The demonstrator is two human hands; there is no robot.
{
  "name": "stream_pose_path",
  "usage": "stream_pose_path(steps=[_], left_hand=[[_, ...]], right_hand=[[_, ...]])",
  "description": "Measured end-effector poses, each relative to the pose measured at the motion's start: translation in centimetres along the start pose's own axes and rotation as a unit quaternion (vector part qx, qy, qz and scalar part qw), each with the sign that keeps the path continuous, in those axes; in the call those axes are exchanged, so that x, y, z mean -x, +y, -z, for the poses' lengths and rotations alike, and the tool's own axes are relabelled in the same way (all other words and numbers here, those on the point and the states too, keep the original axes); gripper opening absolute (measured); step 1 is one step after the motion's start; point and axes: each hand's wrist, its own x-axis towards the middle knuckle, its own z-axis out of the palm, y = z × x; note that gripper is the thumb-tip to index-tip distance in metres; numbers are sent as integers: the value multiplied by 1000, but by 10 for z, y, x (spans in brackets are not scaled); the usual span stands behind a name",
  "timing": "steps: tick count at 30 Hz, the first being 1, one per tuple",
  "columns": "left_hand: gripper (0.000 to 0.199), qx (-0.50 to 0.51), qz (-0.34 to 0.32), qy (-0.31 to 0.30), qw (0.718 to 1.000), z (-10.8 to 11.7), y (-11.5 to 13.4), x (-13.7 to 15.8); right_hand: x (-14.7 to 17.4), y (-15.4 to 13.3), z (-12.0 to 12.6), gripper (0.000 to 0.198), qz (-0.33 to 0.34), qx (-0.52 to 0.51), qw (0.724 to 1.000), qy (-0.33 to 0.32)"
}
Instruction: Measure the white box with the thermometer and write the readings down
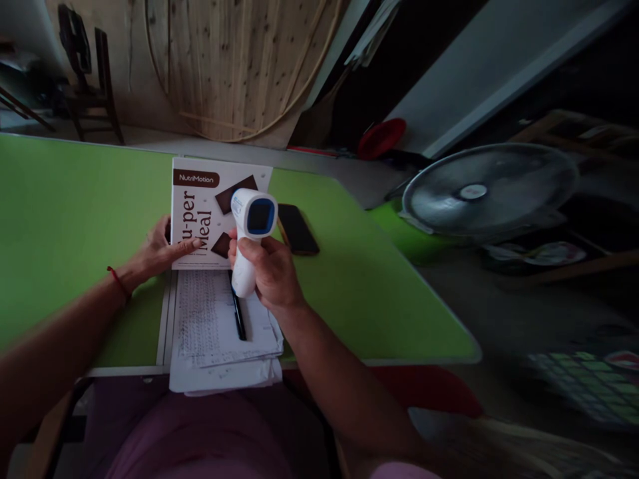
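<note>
My left hand [167, 249] grips the left edge of a white box [200, 219] printed "NutriMotion", its thumb lying across the front. In my right hand [272, 269] is a white infrared thermometer [244, 273], held upright by its handle in front of the box. The blue-rimmed dark screen faces me, and nothing readable shows on it. Below the box lies a stack of handwritten papers [204, 319] with a black pen [239, 319] on top. Just right of the thermometer, a dark phone [298, 229] rests on the table.
The green table [359, 293] has a seam left of the papers and a rounded front right corner. Beyond its right side stands a large round fan [444, 193]. A wooden chair [94, 100] and a big round wooden board [234, 60] are at the back.
</note>
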Motion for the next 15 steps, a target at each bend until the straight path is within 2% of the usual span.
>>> stream_pose_path(steps=[7,12,15], left_hand=[[54,-23,4,-15,1000,4,0,-2],[61,-69,60,-7,996,9,5,-2],[62,-46,72,-12,996,8,6,-2]], right_hand=[[2,3,2,37,15,5,1000,-10],[2,6,4,36,25,20,999,-14],[1,7,4,35,30,8,999,-22]])
